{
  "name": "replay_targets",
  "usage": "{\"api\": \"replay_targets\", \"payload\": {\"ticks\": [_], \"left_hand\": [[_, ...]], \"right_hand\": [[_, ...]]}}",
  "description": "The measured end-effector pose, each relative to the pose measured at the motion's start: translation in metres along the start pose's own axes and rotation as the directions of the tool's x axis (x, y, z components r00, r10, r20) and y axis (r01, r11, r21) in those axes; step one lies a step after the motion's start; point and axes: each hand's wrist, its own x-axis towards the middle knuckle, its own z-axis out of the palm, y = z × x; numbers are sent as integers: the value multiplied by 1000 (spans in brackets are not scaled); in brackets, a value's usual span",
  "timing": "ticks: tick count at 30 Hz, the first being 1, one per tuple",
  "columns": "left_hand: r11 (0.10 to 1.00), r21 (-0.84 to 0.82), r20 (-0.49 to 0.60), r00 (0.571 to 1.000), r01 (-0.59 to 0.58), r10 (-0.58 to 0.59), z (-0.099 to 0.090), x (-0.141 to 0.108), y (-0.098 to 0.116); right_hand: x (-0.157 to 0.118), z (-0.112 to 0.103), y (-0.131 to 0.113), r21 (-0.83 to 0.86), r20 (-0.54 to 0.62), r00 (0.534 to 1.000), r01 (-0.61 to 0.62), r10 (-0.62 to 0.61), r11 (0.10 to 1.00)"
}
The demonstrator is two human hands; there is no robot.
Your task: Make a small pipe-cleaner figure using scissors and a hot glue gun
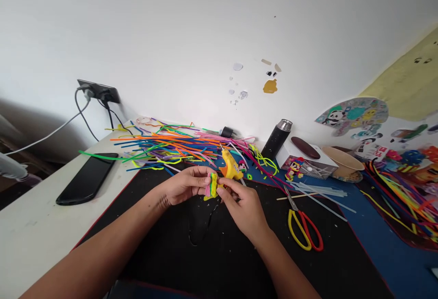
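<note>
I pinch the small pink, green and yellow fuzzy piece [214,185] between both hands' fingertips, just on the near left side of the glue gun [232,166]. My left hand [186,185] grasps its left edge; my right hand [245,205], nearer me than the glue gun, grasps its right edge.

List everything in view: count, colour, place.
Craft piece: one, yellow, green, pink, centre
Glue gun: one, yellow, beyond piece
Fuzzy stems: many, multicoloured, along wall, far right
Scissors: one pair, red, yellow handles, right
Bottle: one, black, near wall
Thin sticks: several, translucent, right
Box: one, white, beside bottle
Figurines: two, multicoloured, near gun, box
Bowl: one, tan, beside box
Slab: one, black, left
Socket panel: one, dark, wall
Cutouts: several, mixed, wall
Mat: one, black, foreground
Left hand, right hand: two, bare, on piece
</note>
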Motion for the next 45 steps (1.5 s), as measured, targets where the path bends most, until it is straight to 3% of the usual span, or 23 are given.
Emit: {"api": "replay_targets", "payload": {"ticks": [5, 12, 16, 21, 30, 36, 45], "left_hand": [[996, -18, -61, 995, -84, 83, -7, 3, 5], [970, 3, -141, 960, -245, 243, -5, 4, 8], [960, 53, -141, 949, -276, 280, -1, 4, 8], [946, 156, -127, 944, -285, 305, 4, 3, 8], [956, 187, -146, 956, -227, 256, 6, 0, 8], [964, 187, -80, 975, -192, 209, 12, -1, 5], [983, 128, -108, 983, -133, 147, 9, -3, 5]], "right_hand": [[28, 14, 7, 249, -62, 997, -32, 48, 968], [56, 31, 6, 379, -160, 984, -11, 77, 925], [59, 37, 12, 546, -155, 975, -50, 159, 837], [54, 35, 24, 614, -48, 977, -135, 207, 777], [51, 22, 19, 718, 58, 985, -155, 165, 678], [47, 25, 16, 775, 137, 979, -203, 153, 599], [48, 22, 22, 789, 119, 975, -209, 189, 578]]}}
